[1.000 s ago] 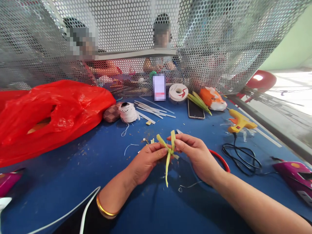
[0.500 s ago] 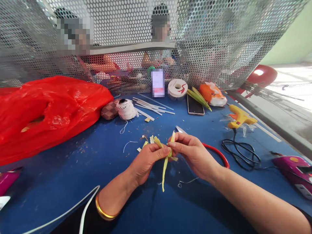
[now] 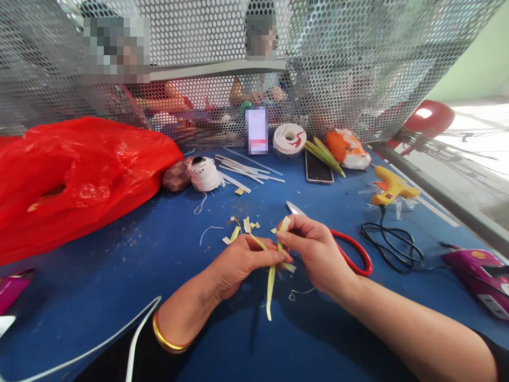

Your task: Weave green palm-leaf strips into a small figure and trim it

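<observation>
Several pale yellow-green leaf strips (image 3: 271,294) cross each other between my two hands. My left hand (image 3: 246,262) is closed, pinching the strips where they meet, so the crossing itself is mostly hidden by its fingers. One end hangs down below and another sticks out to the right. Thumb and fingers of my right hand (image 3: 318,249) grip the strip that points upward. Under and beside that hand lie scissors with red handles (image 3: 366,268), their blades partly covered. Small leaf scraps (image 3: 235,233) are scattered just beyond my left hand.
A red plastic bag (image 3: 91,175) fills the left side. Behind are a white thread spool (image 3: 204,175), white sticks (image 3: 246,172), a phone (image 3: 319,168) with green leaves (image 3: 324,156), and a ribbon roll (image 3: 289,139). A yellow glue gun (image 3: 392,188) and its cord lie right. Other people sit behind the perforated screen.
My left fingers have shifted right over the crossing and now cover it. The strip in my right hand stands more clear of the fingers. The view has tilted slightly.
</observation>
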The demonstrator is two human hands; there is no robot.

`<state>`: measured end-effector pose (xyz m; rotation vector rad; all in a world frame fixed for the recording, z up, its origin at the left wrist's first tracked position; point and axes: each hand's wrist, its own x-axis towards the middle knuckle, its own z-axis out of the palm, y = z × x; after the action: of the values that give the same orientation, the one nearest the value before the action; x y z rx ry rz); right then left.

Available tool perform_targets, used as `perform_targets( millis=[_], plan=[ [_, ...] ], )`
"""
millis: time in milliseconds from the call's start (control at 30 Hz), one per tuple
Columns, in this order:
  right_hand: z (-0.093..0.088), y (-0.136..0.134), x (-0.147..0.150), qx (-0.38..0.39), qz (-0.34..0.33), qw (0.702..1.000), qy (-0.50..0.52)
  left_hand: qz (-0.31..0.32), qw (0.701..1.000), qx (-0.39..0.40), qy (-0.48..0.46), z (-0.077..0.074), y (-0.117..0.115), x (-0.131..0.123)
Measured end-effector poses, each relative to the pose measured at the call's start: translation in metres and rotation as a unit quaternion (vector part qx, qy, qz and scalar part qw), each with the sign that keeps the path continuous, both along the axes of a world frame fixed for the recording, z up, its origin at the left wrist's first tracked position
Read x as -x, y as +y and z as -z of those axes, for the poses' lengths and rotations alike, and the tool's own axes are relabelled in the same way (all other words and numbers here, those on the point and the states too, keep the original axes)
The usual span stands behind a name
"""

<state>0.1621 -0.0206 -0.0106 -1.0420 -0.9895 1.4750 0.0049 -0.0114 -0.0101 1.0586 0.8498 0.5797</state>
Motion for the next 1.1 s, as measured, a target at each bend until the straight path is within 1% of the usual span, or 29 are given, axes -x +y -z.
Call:
perform_targets(
  millis=[67,133,200,267,367,433,500,533,600,667,700,733,833,933,1033,1100],
  plan=[
    [0.0,0.002,-0.001,0.007,-0.001,1.0,-0.006,0.006,1.0,0.005,0.0,0.001,0.0,-0.001],
    [-0.001,0.006,-0.003,0.008,0.0,1.0,-0.018,-0.012,0.999,0.026,-0.014,0.002,0.0,-0.002],
    [-0.003,0.01,-0.006,-0.006,0.013,0.999,-0.031,-0.052,0.996,0.057,-0.039,0.004,0.002,-0.005],
    [-0.005,0.012,-0.009,-0.036,0.025,0.998,-0.04,-0.103,0.99,0.073,-0.064,0.004,0.004,-0.006],
    [-0.008,0.013,-0.013,-0.067,0.015,0.997,-0.034,-0.154,0.983,0.055,-0.078,0.003,0.008,-0.007],
    [-0.011,0.015,-0.016,-0.058,0.018,0.998,-0.019,-0.162,0.983,0.038,-0.08,0.002,0.008,-0.006],
    [-0.013,0.017,-0.02,-0.01,0.029,0.999,-0.018,-0.149,0.985,0.032,-0.082,0.001,0.007,-0.006],
    [-0.013,0.018,-0.021,0.027,0.019,0.999,-0.022,-0.135,0.987,0.034,-0.08,0.001,0.006,-0.006],
    [-0.014,0.02,-0.023,0.102,-0.048,0.993,-0.026,-0.101,0.991,0.047,-0.077,0.002,0.004,-0.007],
    [-0.013,0.021,-0.023,0.132,-0.121,0.984,-0.005,-0.083,0.992,0.062,-0.079,0.002,0.002,-0.008],
    [-0.012,0.02,-0.023,0.131,-0.136,0.982,0.013,-0.083,0.991,0.068,-0.079,0.002,0.002,-0.009],
    [-0.011,0.02,-0.022,0.124,-0.134,0.983,0.03,-0.086,0.991,0.073,-0.077,0.002,0.001,-0.01],
    [-0.008,0.018,-0.018,0.098,-0.085,0.99,0.06,-0.12,0.989,0.063,-0.061,0.003,0.003,-0.01],
    [-0.007,0.017,-0.015,0.065,-0.023,0.996,0.056,-0.156,0.986,-0.003,-0.059,0.004,0.004,-0.008],
    [-0.007,0.016,-0.011,0.026,0.026,0.999,0.026,-0.13,0.988,-0.046,-0.067,0.003,0.003,-0.007],
    [-0.005,0.014,-0.009,0.002,0.035,0.999,0.0,-0.122,0.99,-0.066,-0.037,0.001,0.001,-0.007]
  ],
)
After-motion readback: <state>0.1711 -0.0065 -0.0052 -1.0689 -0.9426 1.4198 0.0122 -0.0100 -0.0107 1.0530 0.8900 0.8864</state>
